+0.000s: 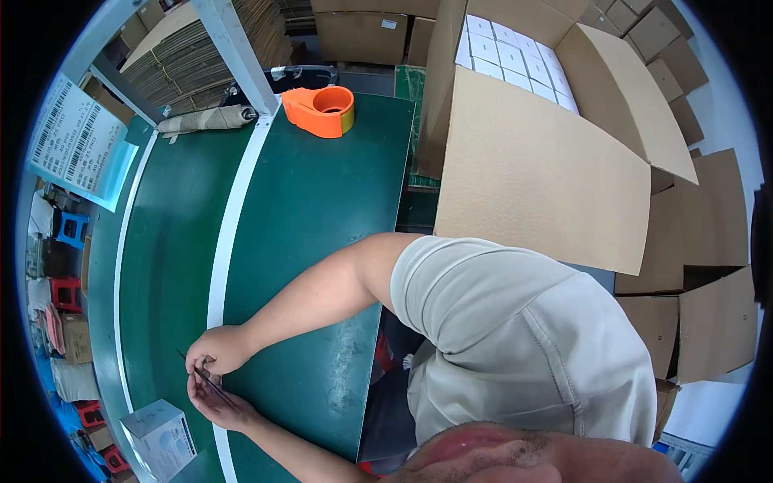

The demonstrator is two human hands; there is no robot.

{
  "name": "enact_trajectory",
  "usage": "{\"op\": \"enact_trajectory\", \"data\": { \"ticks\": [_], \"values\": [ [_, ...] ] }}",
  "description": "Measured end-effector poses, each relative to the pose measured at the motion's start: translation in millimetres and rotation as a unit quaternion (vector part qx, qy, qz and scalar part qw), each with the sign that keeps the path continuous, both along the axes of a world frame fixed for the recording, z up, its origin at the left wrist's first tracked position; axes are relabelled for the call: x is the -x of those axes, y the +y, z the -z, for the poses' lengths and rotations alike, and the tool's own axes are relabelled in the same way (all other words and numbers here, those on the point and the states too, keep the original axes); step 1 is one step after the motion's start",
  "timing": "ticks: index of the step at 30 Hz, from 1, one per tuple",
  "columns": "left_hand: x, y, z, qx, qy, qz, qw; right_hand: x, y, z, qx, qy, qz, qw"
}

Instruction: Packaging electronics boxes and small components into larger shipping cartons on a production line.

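My right hand (216, 348) and my left hand (216, 404) meet over the green conveyor belt (306, 209), close to its white stripe. Together they pinch a thin, dark, flat piece (211, 378), which runs slanted between the fingers; I cannot make out what it is. The right arm reaches in from my shoulder in a light grey sleeve, while the left forearm enters from the lower edge. Just below the left hand, a small white and grey box (158, 439) lies on the belt, apart from both hands.
An orange tape dispenser (320, 110) and a rolled brown paper tube (205, 119) sit at the belt's far end. To the right stands a large open carton (531, 169) filled with several small white boxes. Flat cardboard is stacked behind, and a label sheet (76, 141) hangs at left.
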State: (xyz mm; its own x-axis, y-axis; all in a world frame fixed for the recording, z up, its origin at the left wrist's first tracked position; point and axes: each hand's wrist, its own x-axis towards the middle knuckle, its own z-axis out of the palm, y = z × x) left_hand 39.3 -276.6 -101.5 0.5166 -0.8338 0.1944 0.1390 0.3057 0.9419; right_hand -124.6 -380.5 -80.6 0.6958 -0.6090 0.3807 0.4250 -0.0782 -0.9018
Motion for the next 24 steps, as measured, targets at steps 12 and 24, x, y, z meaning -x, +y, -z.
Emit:
{"op": "enact_trajectory", "data": {
  "ticks": [12, 24],
  "values": [
    [4.0, 1.4, 0.7, 0.016, -0.002, 0.028, 0.999, -5.4, -3.4, 5.6, 0.012, 0.02, 0.026, 0.999],
    [0.4, -5.6, 14.9, 0.038, 0.006, 0.056, 0.998, -11.2, -17.0, 27.7, 0.194, -0.002, 0.122, 0.973]
  ]
}}
